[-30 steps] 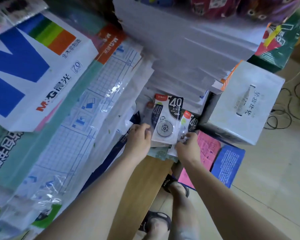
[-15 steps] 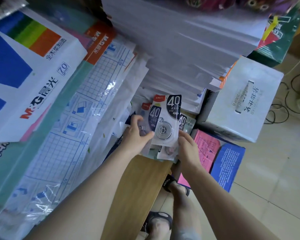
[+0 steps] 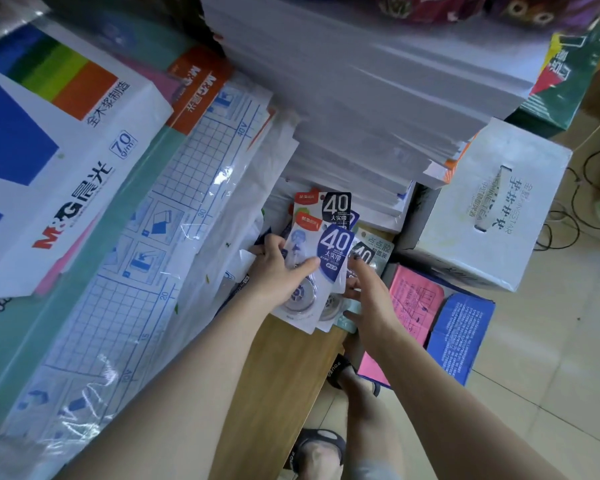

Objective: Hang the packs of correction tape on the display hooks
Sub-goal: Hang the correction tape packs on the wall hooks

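Several packs of correction tape (image 3: 329, 237), white cards with a "40" label and a round tape wheel, are fanned together above a wooden bench. My left hand (image 3: 278, 271) grips the fan from the left, thumb laid across the front blue-labelled pack. My right hand (image 3: 368, 296) reaches in from the right and touches the lower packs, fingers partly hidden behind them. A black-labelled pack (image 3: 364, 254) and a grey-green pack (image 3: 378, 245) lie just beyond my right fingers. No display hooks are in view.
Tall stacks of white paper (image 3: 361, 98) overhang the packs. Wrapped paper reams (image 3: 66, 150) and grid-printed film rolls (image 3: 153, 254) fill the left. A white carton (image 3: 492, 216) stands right, pink and blue boxes (image 3: 458, 327) below it. The wooden bench (image 3: 284, 375) runs toward me.
My left hand has gathered the packs and its thumb now lies over a blue-labelled pack in front. My right hand slid lower along the packs' right edge.
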{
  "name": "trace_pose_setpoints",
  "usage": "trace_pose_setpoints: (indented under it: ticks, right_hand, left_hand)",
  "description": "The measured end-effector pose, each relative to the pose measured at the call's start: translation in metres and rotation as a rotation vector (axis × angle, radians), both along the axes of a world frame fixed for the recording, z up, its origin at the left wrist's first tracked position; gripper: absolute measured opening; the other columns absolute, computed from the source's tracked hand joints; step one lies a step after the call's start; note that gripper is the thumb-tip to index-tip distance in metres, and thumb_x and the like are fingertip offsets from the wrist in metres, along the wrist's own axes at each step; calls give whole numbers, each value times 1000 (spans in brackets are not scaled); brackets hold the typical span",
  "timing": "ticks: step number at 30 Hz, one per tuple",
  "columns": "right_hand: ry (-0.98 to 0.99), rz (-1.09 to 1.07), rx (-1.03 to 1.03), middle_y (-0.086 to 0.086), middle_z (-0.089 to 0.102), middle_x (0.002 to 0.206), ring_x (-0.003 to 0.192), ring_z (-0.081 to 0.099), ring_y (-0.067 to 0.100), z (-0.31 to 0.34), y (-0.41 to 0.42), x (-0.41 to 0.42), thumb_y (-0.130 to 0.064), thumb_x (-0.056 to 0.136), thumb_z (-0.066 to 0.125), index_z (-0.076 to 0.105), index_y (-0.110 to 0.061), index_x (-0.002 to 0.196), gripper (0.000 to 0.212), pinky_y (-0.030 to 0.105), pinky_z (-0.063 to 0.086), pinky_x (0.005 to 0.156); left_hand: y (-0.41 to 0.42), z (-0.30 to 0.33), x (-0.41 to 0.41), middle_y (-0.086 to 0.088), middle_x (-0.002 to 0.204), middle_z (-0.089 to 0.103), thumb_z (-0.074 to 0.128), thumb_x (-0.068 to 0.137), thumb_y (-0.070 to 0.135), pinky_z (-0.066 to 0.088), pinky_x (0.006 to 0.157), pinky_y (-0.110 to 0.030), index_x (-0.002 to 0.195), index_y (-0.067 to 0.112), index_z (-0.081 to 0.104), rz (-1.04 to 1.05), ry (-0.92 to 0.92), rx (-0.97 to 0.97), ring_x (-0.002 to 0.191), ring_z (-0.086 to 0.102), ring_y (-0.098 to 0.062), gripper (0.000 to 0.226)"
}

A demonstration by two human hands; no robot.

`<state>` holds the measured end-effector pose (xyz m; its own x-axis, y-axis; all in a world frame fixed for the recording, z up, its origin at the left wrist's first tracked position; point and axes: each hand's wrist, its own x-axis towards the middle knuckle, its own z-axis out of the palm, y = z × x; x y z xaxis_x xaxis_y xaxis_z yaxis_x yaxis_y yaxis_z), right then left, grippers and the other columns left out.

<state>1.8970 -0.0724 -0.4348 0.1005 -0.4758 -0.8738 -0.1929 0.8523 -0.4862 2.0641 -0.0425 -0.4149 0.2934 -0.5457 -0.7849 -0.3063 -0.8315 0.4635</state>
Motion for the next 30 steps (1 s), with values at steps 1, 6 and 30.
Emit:
trace_pose_setpoints:
  ticks: [1,6,30]
  right_hand:
    - [-2,2,2,-7,73,94,99,65,19,-1,1,0,-54,100,56,71,-24,116,37,47,46,98]
    - [-3,0,-33,0,69,125,101,65,18,-3,2,-1,-60,90,68,65,-31,124,45,54,50,106]
    - [62,122,-224,3,71,78,58,68,21,4,-12,8,-48,83,83,68,-9,102,46,34,57,57]
  left_hand:
    - [-1,-1,0,-1,116,46,68,94,58,43,86,-34,123,25,32,9,-5,7,106,54,-23,58]
    - [-4,-8,-1,-10,159,43,82,77,66,47,105,-40,155,15,25,150,-17,57,140,49,-31,109]
    - [21,-20,-1,12,122,78,81,75,51,52,112,-49,132,37,68,479,418,-124,119,72,-17,60]
